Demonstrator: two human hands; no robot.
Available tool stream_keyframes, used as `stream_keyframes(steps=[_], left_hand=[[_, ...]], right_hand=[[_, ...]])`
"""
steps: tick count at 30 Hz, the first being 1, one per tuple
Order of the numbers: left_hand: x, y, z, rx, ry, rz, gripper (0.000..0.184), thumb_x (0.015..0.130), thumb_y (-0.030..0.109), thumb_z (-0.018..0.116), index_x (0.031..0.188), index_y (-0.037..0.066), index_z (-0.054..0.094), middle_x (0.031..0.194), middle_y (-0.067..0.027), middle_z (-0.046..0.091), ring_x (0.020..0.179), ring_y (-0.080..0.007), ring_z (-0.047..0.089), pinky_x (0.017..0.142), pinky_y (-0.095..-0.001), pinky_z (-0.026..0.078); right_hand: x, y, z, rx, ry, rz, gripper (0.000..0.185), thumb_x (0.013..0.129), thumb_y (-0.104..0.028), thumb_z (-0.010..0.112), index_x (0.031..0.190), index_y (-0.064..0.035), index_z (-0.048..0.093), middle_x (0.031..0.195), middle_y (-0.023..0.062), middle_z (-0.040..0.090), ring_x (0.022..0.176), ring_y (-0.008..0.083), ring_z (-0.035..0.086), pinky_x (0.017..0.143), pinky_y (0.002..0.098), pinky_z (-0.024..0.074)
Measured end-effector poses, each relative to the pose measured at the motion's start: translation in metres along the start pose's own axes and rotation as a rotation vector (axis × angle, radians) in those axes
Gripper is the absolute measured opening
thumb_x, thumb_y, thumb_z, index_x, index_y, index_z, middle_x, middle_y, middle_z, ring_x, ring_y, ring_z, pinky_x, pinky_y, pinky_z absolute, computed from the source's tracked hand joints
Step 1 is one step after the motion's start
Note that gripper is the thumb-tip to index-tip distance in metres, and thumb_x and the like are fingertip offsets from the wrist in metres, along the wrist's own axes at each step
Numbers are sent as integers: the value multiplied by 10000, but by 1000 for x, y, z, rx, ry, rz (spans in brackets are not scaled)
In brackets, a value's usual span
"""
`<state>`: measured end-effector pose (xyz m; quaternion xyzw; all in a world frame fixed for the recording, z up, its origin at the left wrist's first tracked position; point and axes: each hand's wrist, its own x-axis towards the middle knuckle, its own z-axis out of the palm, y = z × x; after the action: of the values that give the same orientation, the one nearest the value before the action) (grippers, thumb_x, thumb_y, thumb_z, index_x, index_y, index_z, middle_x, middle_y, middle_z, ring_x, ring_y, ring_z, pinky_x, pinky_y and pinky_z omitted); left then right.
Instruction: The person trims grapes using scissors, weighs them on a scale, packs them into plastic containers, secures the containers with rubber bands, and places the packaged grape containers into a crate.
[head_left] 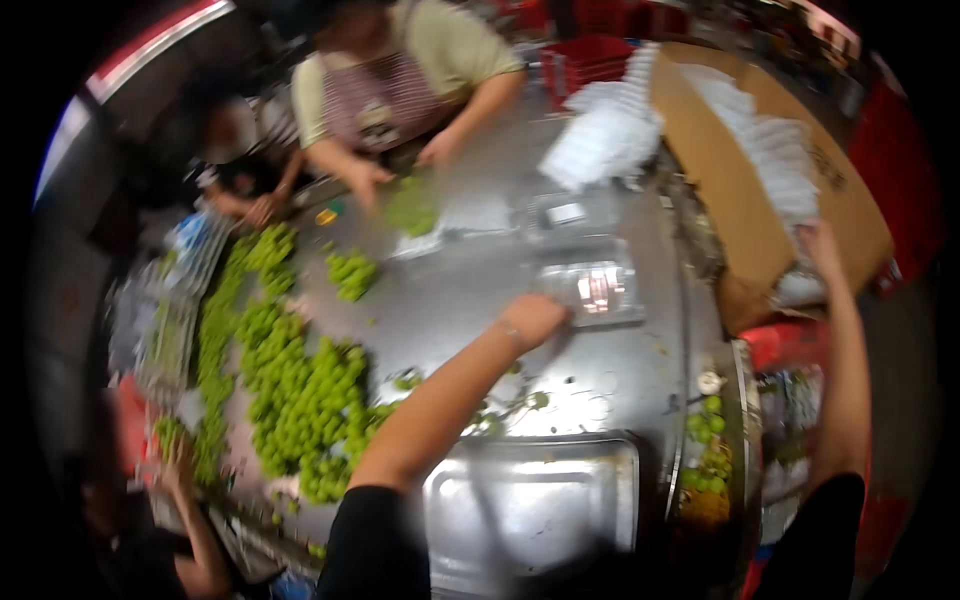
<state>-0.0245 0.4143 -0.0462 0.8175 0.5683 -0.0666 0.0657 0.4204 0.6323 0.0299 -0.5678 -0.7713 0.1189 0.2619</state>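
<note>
My left hand (537,320) is closed at the near left corner of a clear plastic container (602,288) on the metal table. Its fingertips are blurred, but they appear to grip the container's edge. Another clear container (568,213) with a white label lies just beyond it. My right hand (818,248) reaches into a large cardboard box (715,190) at the right, against white padding material (785,165). Its fingers are too blurred to make out.
Green grapes (300,400) are heaped on the metal table (480,330) at left. An empty metal tray (535,500) lies in front. White foam sheets (605,135) lie at the back. A person in an apron (390,100) works opposite; other people are at the left.
</note>
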Motion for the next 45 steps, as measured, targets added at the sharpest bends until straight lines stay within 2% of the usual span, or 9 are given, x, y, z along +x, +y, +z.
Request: stream_keyframes(steps=[1,3,16,25,28,33,39,42,45], left_hand=[[2,-2,7,-6,27,5,197,813,181,451,954,146,585,847,-108,620,765,-266,605,642,-369,480],[-4,7,-6,70,43,89,146,787,105,430,880,61,534,774,-143,615,707,-283,612,602,-378,492],[1,16,-5,143,150,0,106,760,80,459,824,20,518,693,-145,601,624,-279,612,523,-364,486],[9,17,-16,185,241,-77,80,740,132,542,786,75,509,692,-99,594,656,-256,596,570,-361,467],[11,12,-41,63,437,-180,109,727,132,577,785,73,505,713,-116,579,683,-287,574,588,-383,450],[-7,3,-94,-117,849,-275,130,736,96,571,826,59,485,782,-139,546,714,-338,523,588,-411,414],[-202,105,-65,-3,422,165,206,711,76,503,912,110,534,792,-61,558,670,-212,544,599,-323,435],[-299,157,-38,-85,277,224,271,697,103,528,967,111,543,795,-16,547,680,-163,537,619,-286,433],[-347,174,-13,-104,318,162,355,680,106,527,1035,92,537,833,-13,531,741,-152,520,673,-271,415]], right_hand=[[-3,-19,-12,101,42,171,246,790,-164,548,946,25,551,847,164,570,788,257,542,700,353,419],[11,20,-4,-100,277,-153,306,824,-256,543,925,33,538,757,87,535,717,148,493,644,282,405],[-119,-101,-50,381,563,-55,203,809,-96,524,925,69,546,845,85,601,790,119,522,716,257,398],[-243,-91,-47,340,318,102,296,814,-97,539,1072,43,500,1054,92,532,966,154,485,831,257,373],[-264,-79,-50,504,342,229,346,823,-92,528,1136,35,452,1113,106,505,1020,182,476,880,293,363],[-292,-93,-53,1639,314,333,414,837,-69,497,1223,0,361,1211,125,440,1102,222,442,947,357,334],[-306,-134,-55,995,715,481,415,883,-234,427,1214,10,376,1194,141,456,1073,259,467,902,364,382],[-346,-176,14,526,-162,148,393,903,-270,366,1171,12,421,1164,123,479,1038,213,478,888,331,393],[-333,-309,35,505,-299,-943,271,836,-135,459,1091,-49,497,1205,84,478,1100,211,468,959,371,353]])
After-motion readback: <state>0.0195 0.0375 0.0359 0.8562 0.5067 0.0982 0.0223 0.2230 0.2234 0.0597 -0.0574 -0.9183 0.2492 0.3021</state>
